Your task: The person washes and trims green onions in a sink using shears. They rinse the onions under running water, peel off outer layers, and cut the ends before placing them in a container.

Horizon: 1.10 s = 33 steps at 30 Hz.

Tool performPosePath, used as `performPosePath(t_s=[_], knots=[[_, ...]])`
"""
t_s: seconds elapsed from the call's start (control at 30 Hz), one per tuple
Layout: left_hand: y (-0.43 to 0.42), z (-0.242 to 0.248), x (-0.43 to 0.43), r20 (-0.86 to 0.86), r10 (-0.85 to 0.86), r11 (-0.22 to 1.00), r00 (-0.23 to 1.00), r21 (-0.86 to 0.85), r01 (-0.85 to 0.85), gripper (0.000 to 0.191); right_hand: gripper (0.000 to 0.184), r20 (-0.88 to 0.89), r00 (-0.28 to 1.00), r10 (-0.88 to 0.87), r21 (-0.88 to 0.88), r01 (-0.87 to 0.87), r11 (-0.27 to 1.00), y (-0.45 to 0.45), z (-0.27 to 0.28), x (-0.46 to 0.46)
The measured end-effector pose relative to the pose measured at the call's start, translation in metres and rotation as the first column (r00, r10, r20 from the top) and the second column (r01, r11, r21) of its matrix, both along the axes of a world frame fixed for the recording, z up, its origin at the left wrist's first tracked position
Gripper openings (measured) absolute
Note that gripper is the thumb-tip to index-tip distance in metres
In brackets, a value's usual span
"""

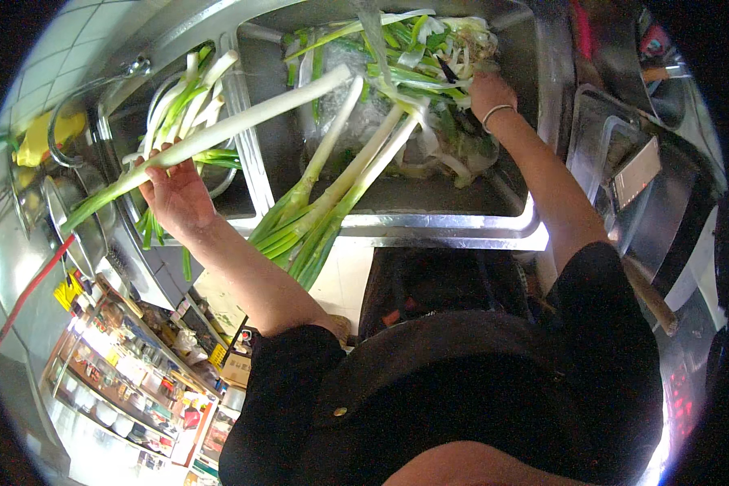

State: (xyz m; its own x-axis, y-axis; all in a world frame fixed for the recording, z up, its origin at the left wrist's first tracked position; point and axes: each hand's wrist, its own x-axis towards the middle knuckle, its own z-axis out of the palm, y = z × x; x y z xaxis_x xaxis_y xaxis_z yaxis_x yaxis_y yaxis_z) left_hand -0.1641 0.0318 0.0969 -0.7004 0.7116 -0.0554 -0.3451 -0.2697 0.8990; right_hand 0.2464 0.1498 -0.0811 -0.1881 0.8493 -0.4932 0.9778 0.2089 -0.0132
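My left hand [179,194] holds a long trimmed Welsh onion or leek [249,124] across its fingers, above the divider between two sink basins. Its white end reaches over the right basin. My right hand [492,96] is in that basin with curled fingers, against a heap of peeled leaves and rooty ends [425,54]. A dark pointed piece, perhaps a knife blade [446,71], shows beside its fingers; its grip is hidden. Several unheld stalks [364,161] lean over the sink's front rim, green ends towards me. More white stalks [185,109] lie in the left basin.
Water [373,42] runs from above into the right steel basin [376,197]. A phone [636,173] rests on a clear container at the right. A curved metal tube [54,130] and pan lids [76,225] are at the left. Stocked shelves [127,370] stand at lower left.
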Motion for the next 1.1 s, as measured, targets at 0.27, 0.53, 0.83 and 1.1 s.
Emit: performPosePath(t_s=[0.27, 0.53, 0.83, 1.1], knots=[[0.039, -0.059, 0.127, 0.168, -0.083, 0.955, 0.982, -0.268, 0.127, 0.023, 0.058, -0.824, 0.553, 0.121, 0.116, -0.044, 0.992, -0.057, 0.072, -0.092], [0.058, -0.096, 0.232, 0.262, -0.071, 0.925, 0.962, -0.343, 0.162, 0.019, 0.033, -0.71, 0.627, -0.321, -0.213, 0.244, 0.946, -0.101, 0.061, -0.035], [0.051, -0.155, 0.243, 0.329, 0.029, 0.833, 0.944, -0.53, 0.159, 0.014, 0.025, -0.187, 0.155, -0.97, -0.982, 0.01, 0.191, -0.086, 0.073, 0.011], [0.046, -0.164, 0.224, 0.708, 0.068, 0.843, 0.703, -0.417, 0.339, 0.022, 0.025, -0.098, 0.124, -0.987, -0.991, -0.1, 0.086, -0.089, 0.06, 0.0]])
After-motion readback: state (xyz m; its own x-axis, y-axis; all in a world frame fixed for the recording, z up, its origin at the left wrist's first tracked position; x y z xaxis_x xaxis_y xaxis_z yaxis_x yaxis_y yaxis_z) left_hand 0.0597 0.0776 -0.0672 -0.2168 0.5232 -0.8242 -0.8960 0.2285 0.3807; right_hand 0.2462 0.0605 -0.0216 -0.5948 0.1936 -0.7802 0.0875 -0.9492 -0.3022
